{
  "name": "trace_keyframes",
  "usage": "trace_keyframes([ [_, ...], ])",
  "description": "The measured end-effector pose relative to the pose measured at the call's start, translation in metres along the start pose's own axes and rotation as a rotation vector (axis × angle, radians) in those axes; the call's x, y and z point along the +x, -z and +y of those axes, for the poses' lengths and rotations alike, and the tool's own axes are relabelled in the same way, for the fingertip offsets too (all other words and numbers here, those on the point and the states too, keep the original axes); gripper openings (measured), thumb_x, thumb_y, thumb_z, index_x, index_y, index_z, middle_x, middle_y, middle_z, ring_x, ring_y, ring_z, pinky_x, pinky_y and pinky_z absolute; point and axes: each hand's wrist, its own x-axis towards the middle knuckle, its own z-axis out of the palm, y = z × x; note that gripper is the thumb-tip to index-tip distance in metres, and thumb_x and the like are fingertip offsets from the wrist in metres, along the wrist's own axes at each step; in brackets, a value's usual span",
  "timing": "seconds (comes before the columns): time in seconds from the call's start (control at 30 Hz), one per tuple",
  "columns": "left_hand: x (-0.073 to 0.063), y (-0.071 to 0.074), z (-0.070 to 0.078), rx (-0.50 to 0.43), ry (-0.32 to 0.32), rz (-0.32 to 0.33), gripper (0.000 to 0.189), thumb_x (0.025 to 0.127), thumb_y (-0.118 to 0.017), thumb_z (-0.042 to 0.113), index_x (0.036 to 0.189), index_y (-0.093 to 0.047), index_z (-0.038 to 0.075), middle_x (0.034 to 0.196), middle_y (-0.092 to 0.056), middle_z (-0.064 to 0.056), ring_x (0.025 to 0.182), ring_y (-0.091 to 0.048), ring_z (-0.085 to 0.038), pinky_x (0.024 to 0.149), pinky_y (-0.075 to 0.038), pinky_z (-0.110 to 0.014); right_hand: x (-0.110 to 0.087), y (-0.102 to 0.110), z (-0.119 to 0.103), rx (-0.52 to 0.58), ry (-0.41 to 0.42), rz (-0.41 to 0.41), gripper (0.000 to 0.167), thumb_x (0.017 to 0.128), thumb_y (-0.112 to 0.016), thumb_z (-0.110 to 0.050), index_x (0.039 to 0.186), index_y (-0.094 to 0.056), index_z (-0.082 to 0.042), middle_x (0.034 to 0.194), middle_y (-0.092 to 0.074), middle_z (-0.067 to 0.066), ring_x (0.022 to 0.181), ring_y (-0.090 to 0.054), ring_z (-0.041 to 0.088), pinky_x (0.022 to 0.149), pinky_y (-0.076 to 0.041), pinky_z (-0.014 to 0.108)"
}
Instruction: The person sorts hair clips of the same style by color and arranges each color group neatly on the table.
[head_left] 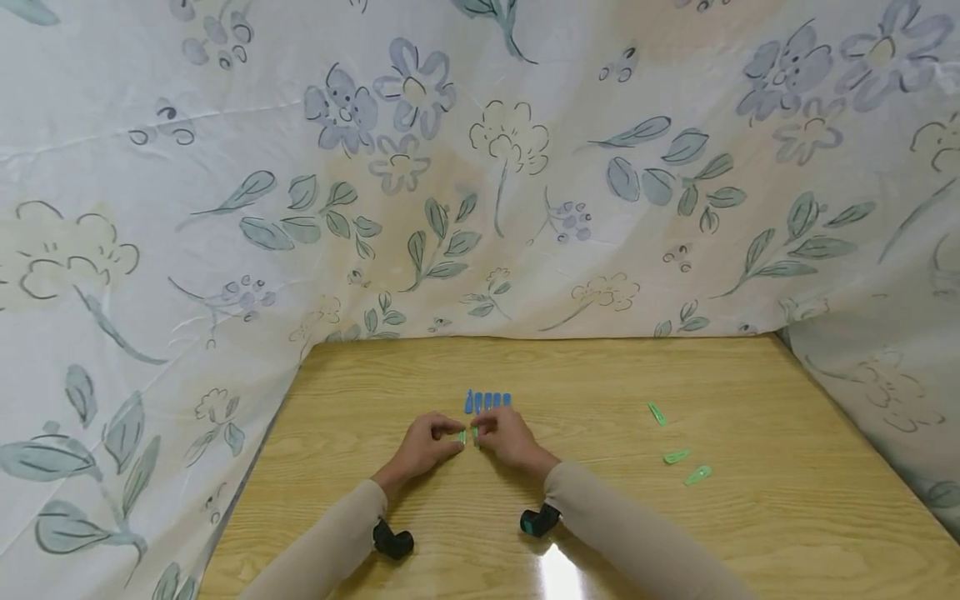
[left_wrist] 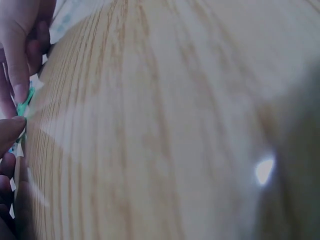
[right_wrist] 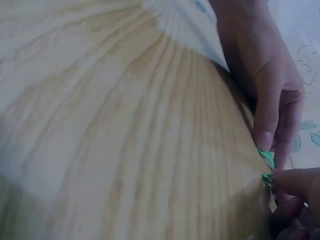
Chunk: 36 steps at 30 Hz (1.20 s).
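Note:
My left hand (head_left: 423,446) pinches a green hair clip (head_left: 461,437) between thumb and fingertips, low over the wooden table. Close on its right, my right hand (head_left: 510,437) pinches another green hair clip (head_left: 476,436). A small gap separates the two clips in the head view. In the right wrist view one green clip (right_wrist: 266,158) shows at the left thumb and a second one (right_wrist: 267,178) at the right thumb. Just beyond the hands stand several blue hair clips (head_left: 478,402) side by side in a row, their near ends partly covered by the right hand.
Three loose green hair clips lie to the right on the table (head_left: 600,517): an upper one (head_left: 657,413), a middle one (head_left: 677,457) and a lower one (head_left: 698,476). A flowered cloth (head_left: 480,250) hangs behind the table and along its sides.

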Motion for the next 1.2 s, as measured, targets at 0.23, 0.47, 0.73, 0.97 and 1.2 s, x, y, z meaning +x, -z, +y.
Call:
trace_keyframes([
  [0.23, -0.0004, -0.0001, 0.0001, -0.001, -0.008, 0.001, 0.023, 0.090, -0.076, 0.013, 0.113, -0.077, 0.009, 0.107, -0.071, -0.009, 0.080, -0.042, -0.015, 0.073, -0.035, -0.025, -0.0025, -0.0037, -0.0002, -0.101, -0.002, 0.008, 0.022, 0.091, -0.074, -0.011, 0.111, -0.075, -0.005, 0.088, -0.068, -0.002, 0.082, -0.058, 0.011, 0.074, -0.048, 0.028],
  [0.47, -0.0004, 0.0001, 0.0021, -0.004, -0.003, 0.000, 0.023, 0.090, -0.076, 0.012, 0.113, -0.077, 0.009, 0.107, -0.070, -0.009, 0.080, -0.043, -0.014, 0.073, -0.035, -0.024, -0.0024, -0.0048, 0.0003, -0.106, -0.006, 0.030, 0.020, 0.089, -0.076, -0.012, 0.108, -0.076, -0.005, 0.084, -0.066, -0.003, 0.076, -0.056, 0.010, 0.068, -0.045, 0.025],
  [0.73, -0.0007, 0.0001, 0.0029, 0.008, -0.017, -0.001, 0.024, 0.090, -0.076, 0.013, 0.114, -0.077, 0.009, 0.103, -0.069, -0.008, 0.076, -0.040, -0.013, 0.071, -0.032, -0.025, -0.0025, -0.0048, -0.0023, -0.091, 0.000, 0.043, 0.020, 0.089, -0.075, -0.012, 0.107, -0.075, -0.004, 0.080, -0.064, -0.003, 0.074, -0.054, 0.010, 0.067, -0.043, 0.025],
  [0.97, -0.0008, -0.0010, 0.0023, 0.003, -0.016, -0.004, 0.024, 0.090, -0.076, 0.014, 0.114, -0.077, 0.009, 0.105, -0.070, -0.008, 0.077, -0.041, -0.013, 0.072, -0.033, -0.025, -0.0040, -0.0057, -0.0012, -0.088, 0.011, 0.053, 0.020, 0.089, -0.076, -0.012, 0.108, -0.075, -0.004, 0.080, -0.065, -0.003, 0.075, -0.055, 0.009, 0.069, -0.044, 0.025],
  [1.2, -0.0012, -0.0022, 0.0016, 0.003, -0.012, -0.002, 0.024, 0.090, -0.076, 0.013, 0.114, -0.077, 0.009, 0.106, -0.070, -0.009, 0.077, -0.041, -0.013, 0.072, -0.033, -0.025, -0.0054, -0.0055, -0.0005, -0.092, 0.016, 0.067, 0.020, 0.088, -0.077, -0.012, 0.106, -0.075, -0.004, 0.081, -0.067, -0.002, 0.076, -0.056, 0.009, 0.070, -0.045, 0.026],
])
